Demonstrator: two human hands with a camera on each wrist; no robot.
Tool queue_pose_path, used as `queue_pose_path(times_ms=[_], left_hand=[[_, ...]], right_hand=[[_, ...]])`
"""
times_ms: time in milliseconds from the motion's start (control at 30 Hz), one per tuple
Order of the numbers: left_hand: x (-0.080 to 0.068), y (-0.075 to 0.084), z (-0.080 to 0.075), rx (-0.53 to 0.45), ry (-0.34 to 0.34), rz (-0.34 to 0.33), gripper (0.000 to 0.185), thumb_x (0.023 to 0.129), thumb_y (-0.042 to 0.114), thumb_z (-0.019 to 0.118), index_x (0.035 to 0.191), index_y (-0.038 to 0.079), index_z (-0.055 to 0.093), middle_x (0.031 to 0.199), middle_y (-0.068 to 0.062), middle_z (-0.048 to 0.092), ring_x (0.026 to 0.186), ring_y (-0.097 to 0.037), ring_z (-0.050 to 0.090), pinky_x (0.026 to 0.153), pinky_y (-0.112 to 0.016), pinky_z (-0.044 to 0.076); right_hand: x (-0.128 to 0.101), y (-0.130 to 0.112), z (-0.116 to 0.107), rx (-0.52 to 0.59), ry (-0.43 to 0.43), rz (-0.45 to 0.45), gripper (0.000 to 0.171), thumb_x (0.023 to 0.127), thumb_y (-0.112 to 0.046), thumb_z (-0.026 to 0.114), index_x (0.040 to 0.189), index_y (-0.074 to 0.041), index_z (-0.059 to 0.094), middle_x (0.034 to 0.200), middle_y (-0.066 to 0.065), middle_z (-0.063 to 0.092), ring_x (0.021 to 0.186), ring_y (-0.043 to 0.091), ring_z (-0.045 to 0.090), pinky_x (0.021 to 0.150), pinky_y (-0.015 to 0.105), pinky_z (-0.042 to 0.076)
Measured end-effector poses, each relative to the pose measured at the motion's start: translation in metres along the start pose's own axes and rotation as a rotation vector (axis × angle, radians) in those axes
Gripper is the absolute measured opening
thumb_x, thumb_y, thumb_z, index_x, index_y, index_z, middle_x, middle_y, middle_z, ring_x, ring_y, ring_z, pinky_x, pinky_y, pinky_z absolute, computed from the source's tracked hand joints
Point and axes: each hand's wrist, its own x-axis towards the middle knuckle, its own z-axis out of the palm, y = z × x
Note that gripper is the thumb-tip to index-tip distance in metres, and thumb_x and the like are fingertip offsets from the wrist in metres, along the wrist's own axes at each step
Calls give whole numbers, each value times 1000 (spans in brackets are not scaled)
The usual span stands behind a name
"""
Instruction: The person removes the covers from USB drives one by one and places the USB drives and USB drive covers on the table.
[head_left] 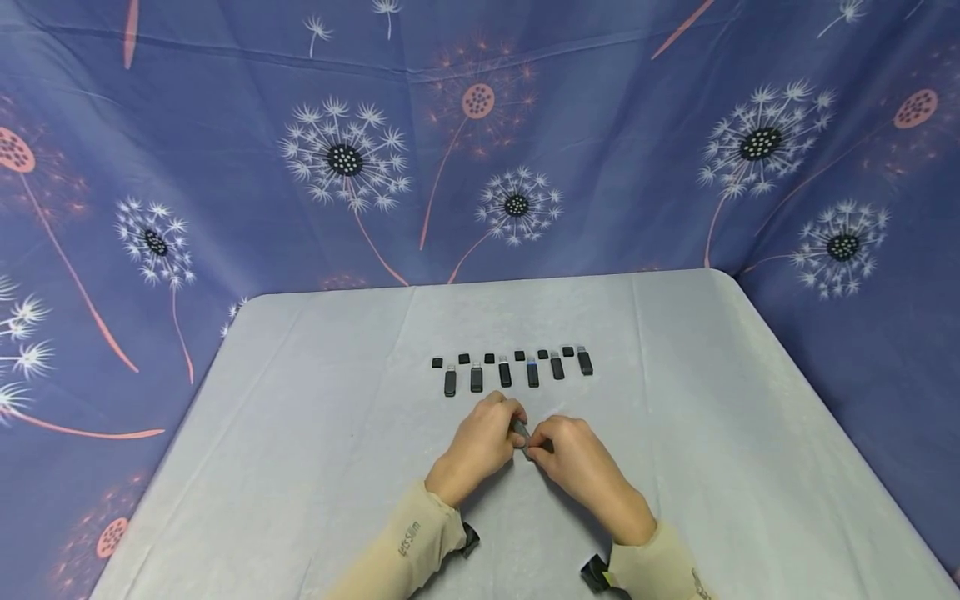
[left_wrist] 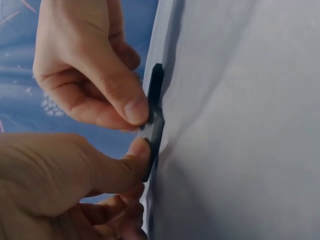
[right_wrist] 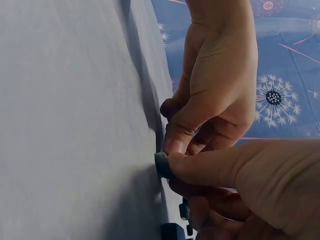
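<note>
Both hands meet over the near middle of the grey table (head_left: 300, 433) and pinch one small dark USB stick (head_left: 522, 433) between them. My left hand (head_left: 512, 428) grips one end with thumb and fingers; my right hand (head_left: 537, 447) grips the other end. In the left wrist view the stick (left_wrist: 155, 112) lies close to the cloth, my left hand (left_wrist: 136, 154) pinching below and my right hand (left_wrist: 134, 109) above. In the right wrist view only its dark end (right_wrist: 162, 165) shows by my right hand's thumb (right_wrist: 200, 167), with my left hand (right_wrist: 180, 135) beyond.
Behind the hands lies a row of several uncapped black USB sticks (head_left: 505, 374), each with a small black cap (head_left: 490, 358) beside it. Some of them show at the bottom of the right wrist view (right_wrist: 172, 231). A blue dandelion-print cloth (head_left: 480, 167) hangs behind the table.
</note>
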Motion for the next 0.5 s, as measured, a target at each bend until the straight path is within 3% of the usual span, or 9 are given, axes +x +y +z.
queue_pose_path(times_ms=[233, 500], left_hand=[[1, -9, -4, -93, -6, -5, 22, 78, 9, 89, 92, 12, 73, 81, 3, 68, 70, -5, 56, 65, -22, 49], [-2, -14, -13, -187, -33, -1, 9, 83, 11, 86, 86, 13, 77, 80, 5, 74, 71, -3, 63, 67, -19, 51]], right_hand=[[1, -2, 3, 41, 9, 40, 18, 76, -3, 88, 86, -9, 74, 70, -9, 66, 62, 2, 55, 59, 23, 48], [2, -3, 4, 52, -44, 23, 7, 84, -9, 83, 85, -10, 77, 68, -11, 59, 61, 0, 48, 58, 21, 44]])
